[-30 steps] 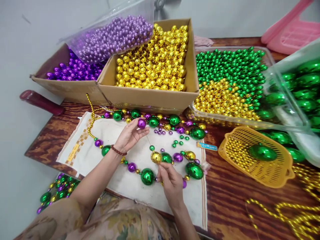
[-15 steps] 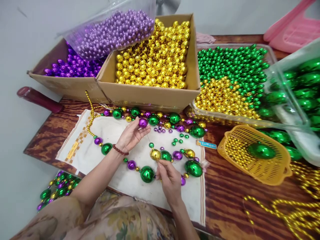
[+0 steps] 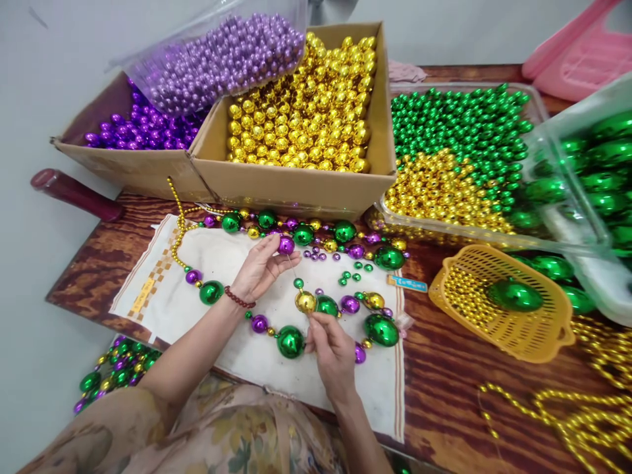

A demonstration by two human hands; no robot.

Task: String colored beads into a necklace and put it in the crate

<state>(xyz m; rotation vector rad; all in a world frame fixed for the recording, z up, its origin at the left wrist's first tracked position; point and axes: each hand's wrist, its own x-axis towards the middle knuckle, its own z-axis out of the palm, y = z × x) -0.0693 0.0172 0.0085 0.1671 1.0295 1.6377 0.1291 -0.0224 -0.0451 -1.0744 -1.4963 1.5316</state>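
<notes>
My left hand (image 3: pixel 261 266) pinches a purple bead (image 3: pixel 286 245) between thumb and finger, just above the white cloth (image 3: pixel 197 329). From that bead a thin string (image 3: pixel 293 265) runs down to a small green bead (image 3: pixel 298 283) and a gold bead (image 3: pixel 305 301). My right hand (image 3: pixel 330 349) is closed at the lower side of the gold bead; its fingertips seem to grip the string or bead there, partly hidden. Around it curves the strung bead necklace (image 3: pixel 290 342) with large green, purple and gold beads. Loose small green beads (image 3: pixel 345 276) and purple ones lie beyond.
Behind the cloth stand a cardboard box of gold beads (image 3: pixel 296 187) and a box of purple beads (image 3: pixel 133 168). A clear bin (image 3: pixel 494 242) holds green and gold beads. To the right are a yellow basket (image 3: pixel 533 339) and gold bead strands (image 3: pixel 567 401).
Almost nothing differs. The purple bead in my left hand has shifted very slightly right, and the view has tilted a little. Both hands keep their hold.
</notes>
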